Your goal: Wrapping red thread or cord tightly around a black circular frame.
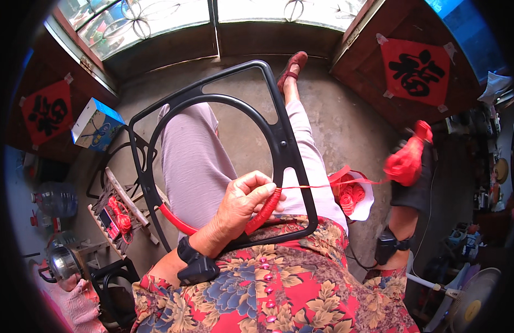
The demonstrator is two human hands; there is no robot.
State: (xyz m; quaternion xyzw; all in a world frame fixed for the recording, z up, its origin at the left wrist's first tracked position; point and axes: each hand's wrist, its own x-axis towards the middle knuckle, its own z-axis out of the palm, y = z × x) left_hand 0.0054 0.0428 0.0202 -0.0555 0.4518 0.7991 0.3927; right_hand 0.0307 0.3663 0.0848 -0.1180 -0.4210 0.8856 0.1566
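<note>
A black chair frame (256, 67) with an inner ring lies tilted across my lap. Tight turns of red strip (262, 213) cover part of the ring. My left hand (247, 198) pinches the ring at the end of this wrapping, thumb and forefinger on the strip. From there the strip runs taut to the right, into a bundle of red strip (404, 164) held out by my right hand (409, 186). That hand is dark and motion-blurred, and its separate fingers do not show. More red wrapping (176, 220) covers the ring's lower left.
A white bag (363, 206) with red coils stands beside my leg. At left are a small wooden stool (124, 194) with red cord, a blue-white box (97, 125) and a steel pot (64, 263). A fan (474, 302) stands at lower right.
</note>
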